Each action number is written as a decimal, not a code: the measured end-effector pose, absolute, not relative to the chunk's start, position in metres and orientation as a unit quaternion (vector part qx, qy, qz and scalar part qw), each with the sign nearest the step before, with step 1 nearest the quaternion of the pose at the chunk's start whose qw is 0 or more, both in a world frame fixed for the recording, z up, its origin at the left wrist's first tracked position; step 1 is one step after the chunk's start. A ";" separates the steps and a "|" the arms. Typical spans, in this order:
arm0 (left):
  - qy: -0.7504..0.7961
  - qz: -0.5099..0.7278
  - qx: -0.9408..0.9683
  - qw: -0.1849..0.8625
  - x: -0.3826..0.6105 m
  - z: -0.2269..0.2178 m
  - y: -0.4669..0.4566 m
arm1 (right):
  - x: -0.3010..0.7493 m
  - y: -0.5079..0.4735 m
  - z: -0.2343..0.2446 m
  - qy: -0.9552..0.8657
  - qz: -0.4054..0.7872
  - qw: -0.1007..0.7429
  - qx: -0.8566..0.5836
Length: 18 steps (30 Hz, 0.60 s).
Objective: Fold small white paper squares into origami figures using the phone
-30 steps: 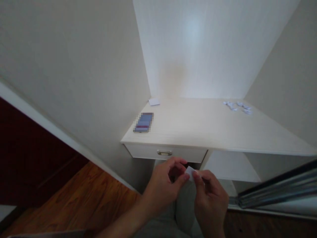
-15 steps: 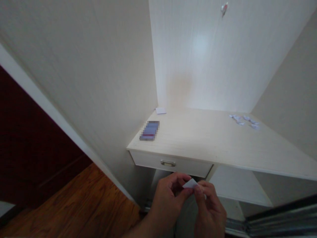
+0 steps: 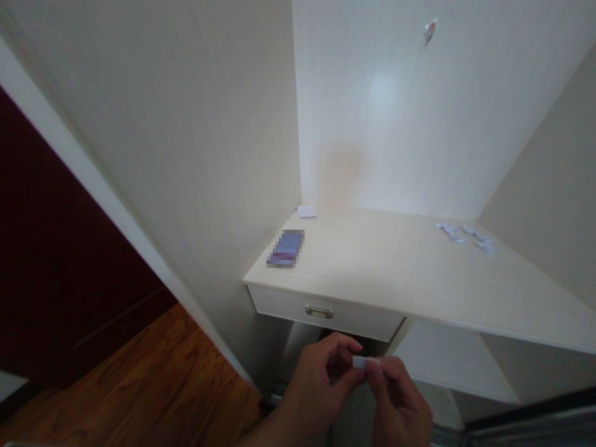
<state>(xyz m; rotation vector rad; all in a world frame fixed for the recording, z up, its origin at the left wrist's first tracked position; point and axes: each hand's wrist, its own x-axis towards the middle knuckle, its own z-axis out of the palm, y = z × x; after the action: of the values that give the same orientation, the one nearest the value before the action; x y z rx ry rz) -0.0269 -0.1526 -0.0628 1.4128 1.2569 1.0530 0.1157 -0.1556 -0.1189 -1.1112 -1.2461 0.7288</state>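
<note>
A small piece of white paper [image 3: 360,362] is pinched between my two hands, below the front edge of the desk. My left hand [image 3: 323,375] grips its left end, thumb underneath and index finger curved above. On the other end, my right hand [image 3: 398,394] closes with thumb and fingertips. The paper looks like a narrow folded strip; its lower part is hidden by my thumbs. Several small twisted white paper pieces [image 3: 459,234] lie at the back right of the desk. A flat white paper [image 3: 307,212] rests in the back left corner.
The white desktop [image 3: 372,261] sits between side panels [image 3: 233,124]. A blurred-out phone-like object [image 3: 286,248] lies at its left. Below are a shut drawer [image 3: 321,307] with a metal handle and an open shelf [image 3: 456,354]. Wooden floor [image 3: 153,379] shows at lower left.
The paper between my fingers has gone from a pointed, triangular look to a narrow flat strip. My hands sit slightly lower in view, and the whole scene has shifted a little down and right.
</note>
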 end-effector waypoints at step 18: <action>0.545 0.372 0.653 0.372 -0.066 -0.065 -0.141 | 0.107 -0.127 -0.101 -0.700 0.249 0.536 -0.400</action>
<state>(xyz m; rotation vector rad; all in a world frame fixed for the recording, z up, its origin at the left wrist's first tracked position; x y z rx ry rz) -0.0658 -0.1411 -0.0648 1.6725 1.3972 0.9526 0.1074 -0.1268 -0.1013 -0.9511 -1.6674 0.5931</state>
